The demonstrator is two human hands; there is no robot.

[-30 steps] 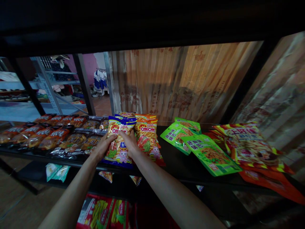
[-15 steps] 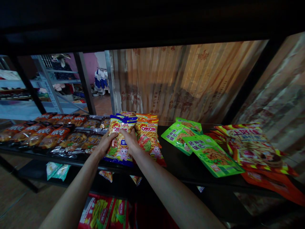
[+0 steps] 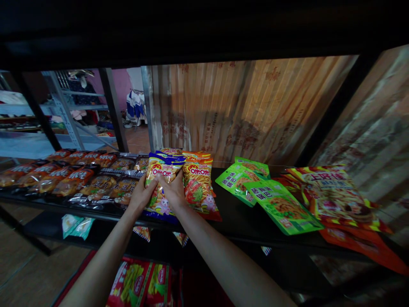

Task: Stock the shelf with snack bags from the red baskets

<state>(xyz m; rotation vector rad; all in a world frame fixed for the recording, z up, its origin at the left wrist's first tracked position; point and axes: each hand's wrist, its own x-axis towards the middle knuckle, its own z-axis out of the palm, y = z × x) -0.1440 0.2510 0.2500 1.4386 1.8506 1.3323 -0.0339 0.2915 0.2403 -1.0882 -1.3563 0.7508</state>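
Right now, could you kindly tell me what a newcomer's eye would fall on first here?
Probably the blue-edged Mimi snack bag, held between the left hand and right hand near the middle of the black shelf, beside an orange-edged Mimi snack bag. Next come the bright green snack pouches, overlapping on the shelf to the right.

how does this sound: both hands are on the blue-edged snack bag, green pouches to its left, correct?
Wrong side: the head view shows the green pouches right of the blue-edged snack bag; left hand and right hand are indeed on it.
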